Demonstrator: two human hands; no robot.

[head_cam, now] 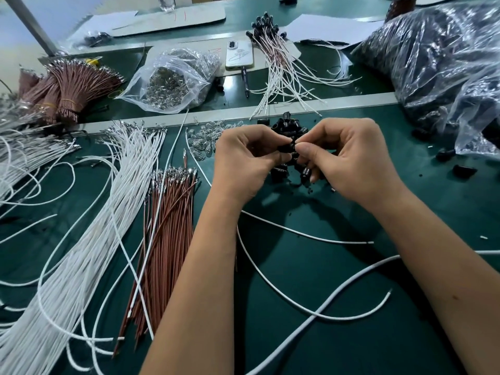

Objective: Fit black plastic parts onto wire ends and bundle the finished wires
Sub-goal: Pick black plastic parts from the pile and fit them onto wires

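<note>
My left hand [243, 161] and my right hand [349, 161] meet over a small heap of black plastic parts [290, 125] on the green mat. Both pinch one black part [290, 146] between fingertips and thumbs; a second black part [307, 171] sits under my right hand's lower fingers. A white wire [297, 232] runs out from below my left wrist. Loose white wires [89, 226] and brown wires [167, 226] with metal terminals lie to the left. Finished wires with black caps [270, 47] lie at the back.
A clear bag of metal terminals [173, 79] and a phone [239, 54] lie beyond the mat's edge. A large plastic bag of black parts [438, 63] fills the right back. Banded brown wire bundles [62, 87] sit far left. Small clear bulbs [203, 139] lie beside my left hand.
</note>
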